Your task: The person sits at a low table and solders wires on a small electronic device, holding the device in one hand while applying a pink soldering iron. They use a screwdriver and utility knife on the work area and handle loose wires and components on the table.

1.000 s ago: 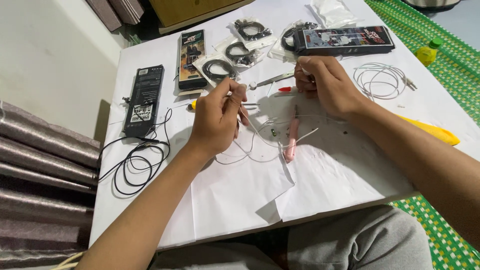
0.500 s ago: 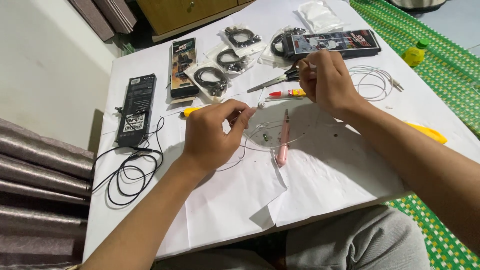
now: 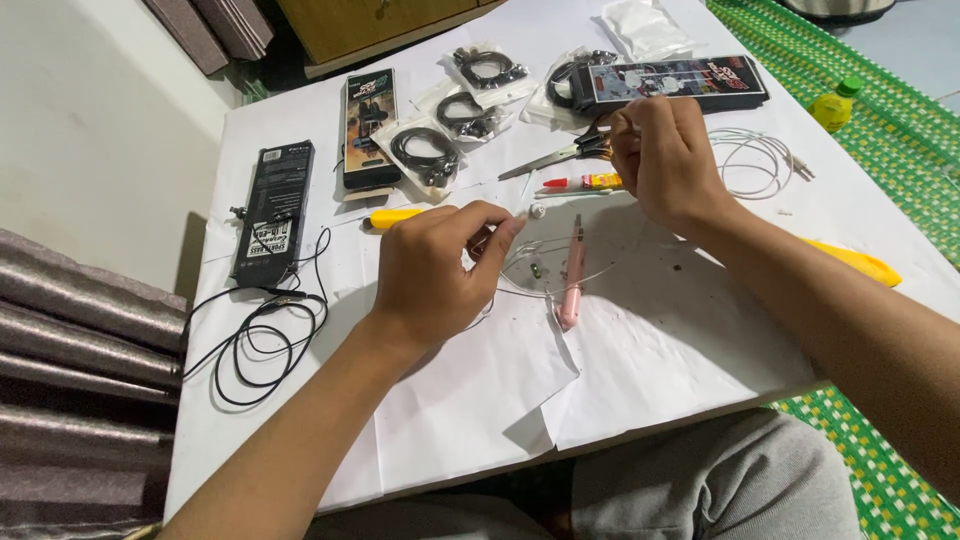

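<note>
Quick look: left hand [image 3: 435,265] sits center frame, thumb and forefinger pressed together pinching a thin white earphone wire [image 3: 545,285] near a small white earbud piece [image 3: 537,211]. The wire loops down onto the white paper sheets [image 3: 640,360] w/ the rest of it lying just right of that hand.

Right hand [image 3: 665,150] is upper center-right, fingers curled tight, fingertips bunched on something tiny. Can't tell what, prob the other end of the same wire.

What changed vs a sec ago: right hand has lifted up and away from the paper, toward the long black box [image 3: 675,82] at the top, and the left moved up a bit too. So the hands are now well apart, and imo the wire is getting drawn out between them.

Slim pink pen-shaped tool [image 3: 571,275] lies untouched betw the hands. Small red-capped glue tube [image 3: 585,182] and black-handled scissors [image 3: 560,155] sit just left of the right hand, yellow-handled tool [image 3: 395,216] above the left hand. Coiled black cable [image 3: 255,335] at left, bagged black earphones [image 3: 425,155] up top.
</note>
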